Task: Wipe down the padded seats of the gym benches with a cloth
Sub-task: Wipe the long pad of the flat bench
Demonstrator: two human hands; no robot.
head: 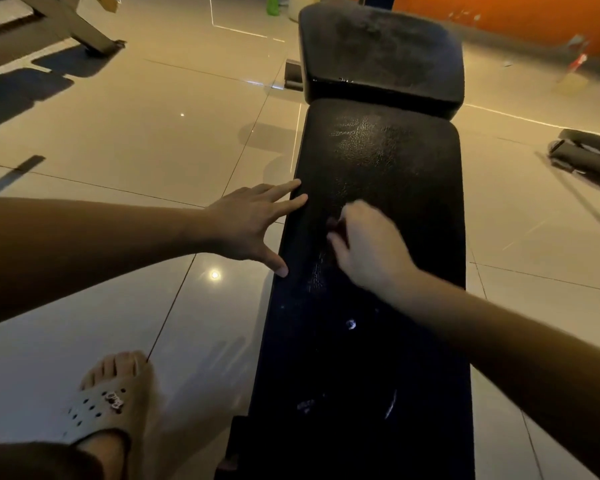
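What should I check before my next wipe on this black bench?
1. Left hand rests on the long pad at its left edge: ok.
2. Right hand holds a cloth: cannot tell, blurred; only a dark reddish bit shows.
3. Right hand over the long pad: ok.
4. White marks on the near part gone: not ok.
5. Far pad clean: not ok, looks dusty grey.

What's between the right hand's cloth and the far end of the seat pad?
Nothing visible. The right hand grips the cloth mid-pad; the seat pad ahead is bare up to the raised back pad. The left hand rests on the pad's left edge, beside the path.
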